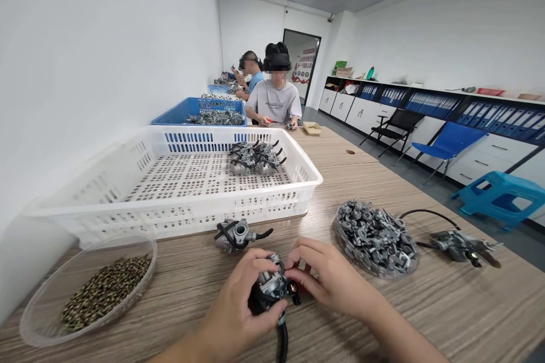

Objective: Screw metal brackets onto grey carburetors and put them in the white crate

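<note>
Left hand (238, 300) wrapped around a carburetor (272, 286) at bottom centre of the frame, held just above the table (426, 317); black hose hangs from it off the bottom edge; right hand (327, 278) closed at the fingertips, pinching at the carburetor's top right side, what it pinches too small to tell; second carburetor (237, 235) lies on the table just above the hands, near the white crate (179, 204); crate holds a small heap of carburetors (255, 157) at its far right; clear bowl of small dark screws (91, 289) at lower left; clear dish of grey metal parts (374, 236) right of the hands; a tool with black cable (460, 245) further right; blue crate (200, 110) behind the white one; two other people (272, 96) seated at the far end of the table, upper centre, hands busy with their own parts.
</note>
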{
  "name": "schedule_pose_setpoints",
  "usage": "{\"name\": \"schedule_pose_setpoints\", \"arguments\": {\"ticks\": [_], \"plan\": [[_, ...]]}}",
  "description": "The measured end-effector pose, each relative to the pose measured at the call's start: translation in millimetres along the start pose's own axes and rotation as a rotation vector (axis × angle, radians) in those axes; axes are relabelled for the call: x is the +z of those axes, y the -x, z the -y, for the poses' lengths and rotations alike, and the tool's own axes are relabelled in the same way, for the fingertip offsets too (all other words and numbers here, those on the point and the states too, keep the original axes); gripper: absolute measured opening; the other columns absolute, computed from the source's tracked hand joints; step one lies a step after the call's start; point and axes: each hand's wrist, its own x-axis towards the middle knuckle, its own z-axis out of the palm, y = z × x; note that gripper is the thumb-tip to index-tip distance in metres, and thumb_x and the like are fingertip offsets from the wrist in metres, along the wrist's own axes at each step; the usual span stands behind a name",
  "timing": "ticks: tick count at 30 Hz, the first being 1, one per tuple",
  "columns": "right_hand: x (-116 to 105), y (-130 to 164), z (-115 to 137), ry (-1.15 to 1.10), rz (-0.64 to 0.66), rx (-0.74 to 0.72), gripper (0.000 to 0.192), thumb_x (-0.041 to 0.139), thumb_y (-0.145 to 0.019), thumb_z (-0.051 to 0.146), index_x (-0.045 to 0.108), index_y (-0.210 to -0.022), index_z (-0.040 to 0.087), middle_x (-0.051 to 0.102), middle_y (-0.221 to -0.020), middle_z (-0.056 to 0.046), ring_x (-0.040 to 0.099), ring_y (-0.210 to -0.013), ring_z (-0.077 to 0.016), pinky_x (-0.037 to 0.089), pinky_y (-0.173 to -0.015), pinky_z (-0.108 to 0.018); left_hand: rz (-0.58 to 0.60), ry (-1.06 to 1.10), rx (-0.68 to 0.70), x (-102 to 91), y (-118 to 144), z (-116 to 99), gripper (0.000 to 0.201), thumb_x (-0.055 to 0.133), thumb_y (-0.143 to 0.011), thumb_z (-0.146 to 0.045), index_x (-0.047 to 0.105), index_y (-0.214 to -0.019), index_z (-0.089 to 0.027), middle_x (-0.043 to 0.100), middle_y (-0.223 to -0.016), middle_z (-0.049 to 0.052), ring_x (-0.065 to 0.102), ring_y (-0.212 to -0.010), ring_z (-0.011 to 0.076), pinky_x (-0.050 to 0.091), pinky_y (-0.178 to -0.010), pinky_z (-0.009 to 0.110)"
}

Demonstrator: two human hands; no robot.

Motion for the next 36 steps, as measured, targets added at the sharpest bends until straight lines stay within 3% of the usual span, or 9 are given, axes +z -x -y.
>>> {"name": "schedule_pose_setpoints", "arguments": {"ticks": [10,20,24,29,32,34,36], "plan": [[5.6,-2.3,-5.7,-0.041,-0.035,-0.035,0.009,0.074,-0.113,0.03,0.072,-0.109,0.022,0.071,-0.1,-0.002,0.067,-0.088,-0.0175,0.051,-0.079,-0.028,0.003,-0.025,-0.016,0.9,0.9,3.3,0.043,0.08,-0.095,-0.021,0.065,-0.134,-0.03,0.068,-0.145,0.014,0.071,-0.137,0.0333,0.062,-0.118,0.053],[13.4,-4.5,-13.2,-0.024,-0.126,-0.094,0.03,0.072,-0.114,0.047,0.076,-0.1,0.021,0.074,-0.092,-0.003,0.067,-0.08,-0.0166,0.051,-0.073,-0.026,-0.071,-0.156,0.095,1.2,0.2,13.7,0.041,0.079,-0.096,-0.025,0.067,-0.136,-0.03,0.074,-0.141,0.014,0.077,-0.132,0.0349,0.068,-0.111,0.05],[13.4,-4.2,-14.5,-0.006,-0.137,-0.109,0.034,0.072,-0.113,0.05,0.076,-0.098,0.021,0.074,-0.089,-0.003,0.068,-0.08,-0.017,0.05,-0.072,-0.026,-0.075,-0.236,0.178,-1.6,-2.9,10.9,0.042,0.078,-0.098,-0.025,0.065,-0.137,-0.031,0.075,-0.138,0.012,0.078,-0.129,0.0341,0.07,-0.106,0.047],[10.2,-2.2,-13.2,0.001,-0.12,-0.125,0.026,0.074,-0.113,0.043,0.075,-0.099,0.021,0.074,-0.091,-0.002,0.068,-0.081,-0.0169,0.05,-0.074,-0.026,-0.108,-0.389,0.232,-5.9,0.6,-4.0,0.048,0.073,-0.102,-0.026,0.058,-0.147,-0.028,0.068,-0.147,0.017,0.07,-0.137,0.0368,0.065,-0.115,0.056],[7.9,-1.2,-11.5,0.003,-0.117,-0.121,0.024,0.075,-0.113,0.041,0.076,-0.099,0.021,0.075,-0.091,-0.002,0.068,-0.081,-0.0176,0.049,-0.074,-0.027,-0.146,-0.503,0.315,-25.6,-2.2,-23.5,0.051,0.074,-0.099,-0.027,0.058,-0.147,-0.026,0.068,-0.15,0.019,0.067,-0.141,0.04,0.061,-0.117,0.061],[7.1,-0.6,-11.4,0.003,-0.11,-0.116,0.025,0.075,-0.113,0.041,0.076,-0.099,0.021,0.075,-0.092,-0.003,0.069,-0.081,-0.0178,0.049,-0.074,-0.027,-0.124,-0.58,0.353,-51.9,-5.8,-37.2,0.043,0.071,-0.101,-0.025,0.061,-0.142,-0.029,0.074,-0.138,0.014,0.073,-0.129,0.0363,0.065,-0.109,0.056],[7.1,0.3,-12.0,0.001,-0.096,-0.116,0.024,0.073,-0.114,0.041,0.077,-0.101,0.022,0.077,-0.093,-0.003,0.07,-0.083,-0.0185,0.05,-0.075,-0.028,-0.186,-0.666,0.313,-87.2,-5.9,-45.4,0.036,0.064,-0.105,-0.023,0.063,-0.14,-0.034,0.08,-0.123,0.008,0.078,-0.111,0.0309,0.069,-0.098,0.05]]}}
